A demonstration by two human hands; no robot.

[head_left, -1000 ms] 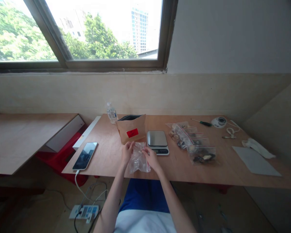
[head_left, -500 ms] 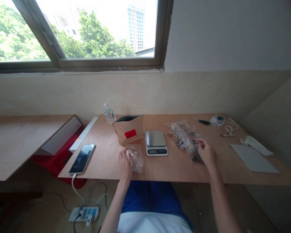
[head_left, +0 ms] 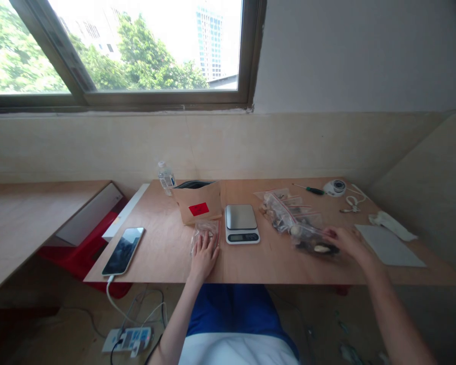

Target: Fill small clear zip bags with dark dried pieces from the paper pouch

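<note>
My left hand lies flat with its fingers spread on a clear zip bag, just in front of a standing brown paper pouch with a red label and an open top. At the right, the fingers of my right hand pinch the edge of a clear zip bag that holds dark pieces and a pale one. This bag adjoins several other clear zip bags with brown and dark contents, which overlap in a row. Between the hands sits a white kitchen scale with a steel plate.
A phone on a white cable lies at the left, and a plastic bottle stands behind the pouch. At the back right are a green-handled screwdriver and a white dome camera. A white sheet and cloth lie far right.
My right hand has moved right, drawing the bag with dark and pale pieces out along the table. My left hand has flattened from curled fingers onto its bag.
</note>
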